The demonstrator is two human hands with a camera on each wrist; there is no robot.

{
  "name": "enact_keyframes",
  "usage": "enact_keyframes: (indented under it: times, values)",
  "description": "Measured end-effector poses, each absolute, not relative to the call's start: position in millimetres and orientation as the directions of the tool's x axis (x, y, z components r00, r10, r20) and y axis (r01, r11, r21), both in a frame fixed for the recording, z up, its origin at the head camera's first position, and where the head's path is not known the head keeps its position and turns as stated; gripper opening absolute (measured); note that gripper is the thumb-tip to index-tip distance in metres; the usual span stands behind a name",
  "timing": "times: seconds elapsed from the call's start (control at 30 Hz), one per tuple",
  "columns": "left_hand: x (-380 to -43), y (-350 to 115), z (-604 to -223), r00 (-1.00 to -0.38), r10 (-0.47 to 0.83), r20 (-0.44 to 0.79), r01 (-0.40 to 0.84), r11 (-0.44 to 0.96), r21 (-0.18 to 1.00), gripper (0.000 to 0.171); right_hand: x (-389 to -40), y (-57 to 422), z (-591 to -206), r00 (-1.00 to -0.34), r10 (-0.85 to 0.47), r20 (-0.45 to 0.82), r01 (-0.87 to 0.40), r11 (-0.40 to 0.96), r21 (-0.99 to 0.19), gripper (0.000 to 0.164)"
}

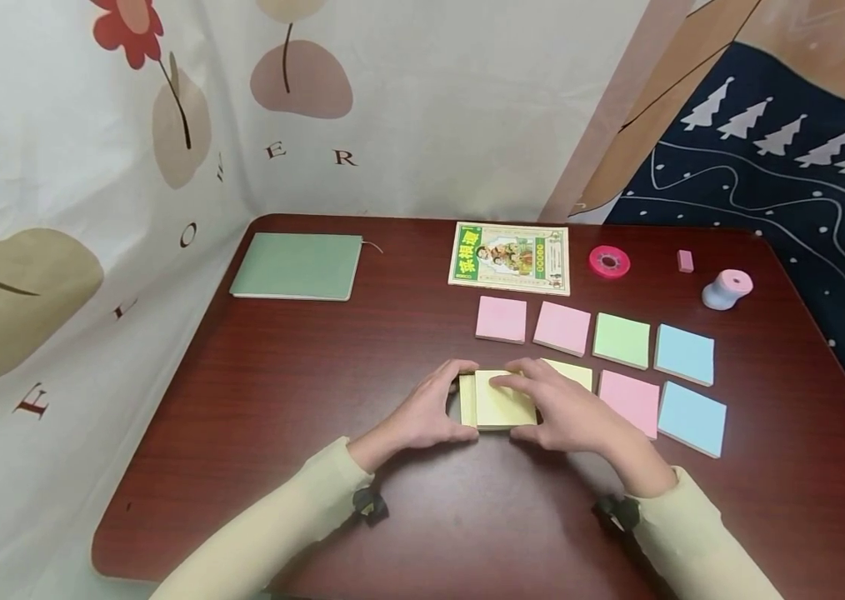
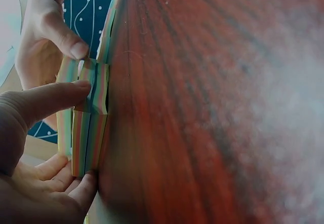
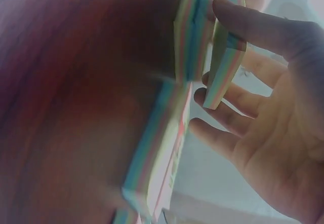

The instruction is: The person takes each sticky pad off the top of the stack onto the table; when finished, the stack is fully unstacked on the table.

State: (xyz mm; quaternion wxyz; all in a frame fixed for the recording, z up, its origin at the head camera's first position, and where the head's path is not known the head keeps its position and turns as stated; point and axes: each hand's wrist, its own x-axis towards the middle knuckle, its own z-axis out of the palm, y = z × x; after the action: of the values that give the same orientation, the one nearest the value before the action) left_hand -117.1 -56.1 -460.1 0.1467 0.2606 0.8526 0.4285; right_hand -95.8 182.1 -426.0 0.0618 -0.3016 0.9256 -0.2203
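My left hand (image 1: 433,410) grips the left end of a stack of sticky-note pads (image 1: 467,402), thumb on the near edge and fingers on the far edge. On top lies another pad with a yellow face (image 1: 505,408), set a little to the right. My right hand (image 1: 561,410) pinches this top pad, its index finger lying over the face. Coloured layers show along the edges of the stack (image 2: 86,143) in the left wrist view. The right wrist view shows the pinched pad (image 3: 223,79) tilted slightly away from the pads beneath.
Right of the hands lie separate pads: yellow (image 1: 576,375), green (image 1: 621,340), several pink (image 1: 628,404) and blue (image 1: 685,354). Behind them are an illustrated booklet (image 1: 508,258), a pink tape roll (image 1: 609,262), a pink eraser (image 1: 685,262) and a small blue-and-pink container (image 1: 726,290). A green notebook (image 1: 298,267) lies back left.
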Motion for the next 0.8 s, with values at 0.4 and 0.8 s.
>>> enact_keyframes:
  times: [0.4, 0.8]
  values:
    - [-114, -56, -460, -0.824, 0.566, -0.009, 0.316, 0.474, 0.822, 0.086, -86, 279, -402, -0.943, -0.324, 0.075, -0.319, 0.815, -0.484, 0.073]
    - [-114, -56, -460, -0.826, 0.564, -0.011, 0.328, 0.497, 0.803, 0.085, -86, 402, -411, -0.947, 0.296, -0.122, 0.32, 0.87, -0.376, 0.09]
